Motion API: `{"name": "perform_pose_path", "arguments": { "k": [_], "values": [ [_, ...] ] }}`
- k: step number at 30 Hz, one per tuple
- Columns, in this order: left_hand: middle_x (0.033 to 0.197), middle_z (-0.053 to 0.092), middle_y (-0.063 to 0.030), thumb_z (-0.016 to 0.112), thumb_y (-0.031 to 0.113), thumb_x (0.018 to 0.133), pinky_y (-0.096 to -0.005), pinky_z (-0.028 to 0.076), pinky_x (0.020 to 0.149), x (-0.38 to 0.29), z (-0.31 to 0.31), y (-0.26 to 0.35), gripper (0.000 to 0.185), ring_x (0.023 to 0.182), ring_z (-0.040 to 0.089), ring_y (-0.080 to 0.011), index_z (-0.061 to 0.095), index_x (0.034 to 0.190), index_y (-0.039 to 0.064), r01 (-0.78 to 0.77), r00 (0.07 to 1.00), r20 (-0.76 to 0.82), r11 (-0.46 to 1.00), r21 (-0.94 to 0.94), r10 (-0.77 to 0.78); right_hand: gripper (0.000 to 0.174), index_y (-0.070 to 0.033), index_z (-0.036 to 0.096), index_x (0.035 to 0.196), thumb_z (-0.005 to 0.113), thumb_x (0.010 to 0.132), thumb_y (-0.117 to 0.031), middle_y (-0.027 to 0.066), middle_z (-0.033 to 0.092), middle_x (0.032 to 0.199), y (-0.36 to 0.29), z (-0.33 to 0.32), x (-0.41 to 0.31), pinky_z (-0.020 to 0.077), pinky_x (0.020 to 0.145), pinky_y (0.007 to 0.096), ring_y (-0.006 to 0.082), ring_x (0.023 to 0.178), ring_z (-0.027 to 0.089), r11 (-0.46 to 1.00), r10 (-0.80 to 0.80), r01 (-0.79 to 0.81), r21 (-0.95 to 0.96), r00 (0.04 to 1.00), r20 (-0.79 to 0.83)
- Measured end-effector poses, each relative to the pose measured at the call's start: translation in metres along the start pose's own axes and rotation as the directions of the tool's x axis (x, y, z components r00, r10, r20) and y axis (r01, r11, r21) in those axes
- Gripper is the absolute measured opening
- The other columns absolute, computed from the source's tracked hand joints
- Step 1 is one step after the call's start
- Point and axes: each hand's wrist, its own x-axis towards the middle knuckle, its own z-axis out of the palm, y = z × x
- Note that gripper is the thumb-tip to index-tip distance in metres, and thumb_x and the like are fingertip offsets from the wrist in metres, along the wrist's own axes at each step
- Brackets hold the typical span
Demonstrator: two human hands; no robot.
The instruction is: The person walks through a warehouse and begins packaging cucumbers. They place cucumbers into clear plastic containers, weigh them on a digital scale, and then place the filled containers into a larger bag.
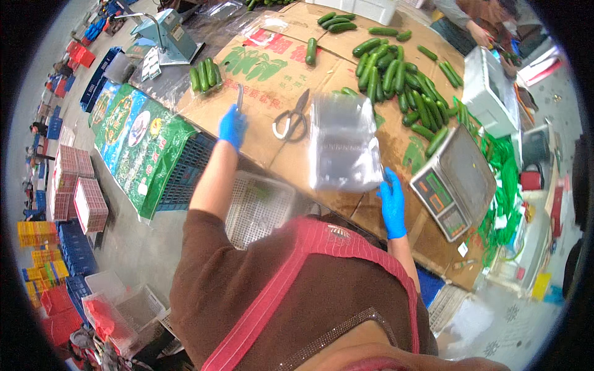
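Note:
My left hand (233, 127), in a blue glove, holds a thin curved strip or blade (240, 96) that points up over the cardboard. My right hand (392, 204), also in a blue glove, has its fingers at the lower right corner of clear plastic bags (345, 143), which look blurred. Between the hands lie black-handled scissors (293, 121) with pale wrapping on one handle loop. A clear pack of several cucumbers (205, 76) lies beyond my left hand. A large heap of loose cucumbers (394, 76) is on the cardboard beyond the bags.
The table's cardboard cover (278, 69) bears print. A digital scale (457, 181) stands at right, near green netting (503, 181) and a white foam box (491, 92). A metal device (169, 35) stands at far left. A white basket (260, 208) is below the edge. Another person's hand (479, 35) shows top right.

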Motion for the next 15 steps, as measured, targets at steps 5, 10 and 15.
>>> {"name": "perform_pose_path", "arguments": {
  "k": [5, 10, 15],
  "values": [
    [0.151, 0.032, -0.0131, 0.063, 0.033, 0.093, -0.0547, 0.045, 0.097, 0.129, -0.052, 0.061, 0.07, 0.13, 0.045, -0.0392, 0.03, 0.148, 0.006, -0.243, 0.934, -0.322, 0.937, -0.249, 0.157, 0.041, -0.004, 0.05, 0.139, 0.048, 0.102, -0.021, 0.0107, 0.056, 0.132, -0.003, -0.002, 0.014, 0.0487, 0.091, 0.0314, 0.0191, 0.113, 0.055, 0.976, 0.197, -0.199, 0.084, 0.98, 0.031],
    [0.108, 0.061, -0.0106, 0.051, 0.015, 0.093, -0.0422, 0.052, 0.079, 0.211, -0.093, 0.074, 0.022, 0.091, 0.06, -0.0252, 0.059, 0.114, 0.01, -0.394, 0.873, -0.406, 0.882, -0.259, 0.271, 0.035, -0.002, 0.057, 0.132, 0.049, 0.103, -0.02, 0.0087, 0.065, 0.114, 0.008, -0.022, 0.017, 0.0501, 0.084, 0.0294, 0.0144, 0.093, 0.06, 0.946, 0.317, -0.313, 0.09, 0.948, -0.037],
    [0.107, 0.066, -0.0103, 0.046, 0.019, 0.092, -0.0468, 0.05, 0.074, 0.203, -0.074, 0.089, 0.03, 0.089, 0.064, -0.0294, 0.061, 0.116, 0.011, -0.41, 0.812, -0.524, 0.89, -0.201, 0.256, 0.032, 0.0, 0.06, 0.127, 0.05, 0.102, -0.018, 0.0078, 0.066, 0.109, 0.012, -0.033, 0.03, 0.05, 0.083, 0.0283, 0.0138, 0.09, 0.061, 0.931, 0.363, -0.36, 0.056, 0.929, -0.067]
  ]
}}
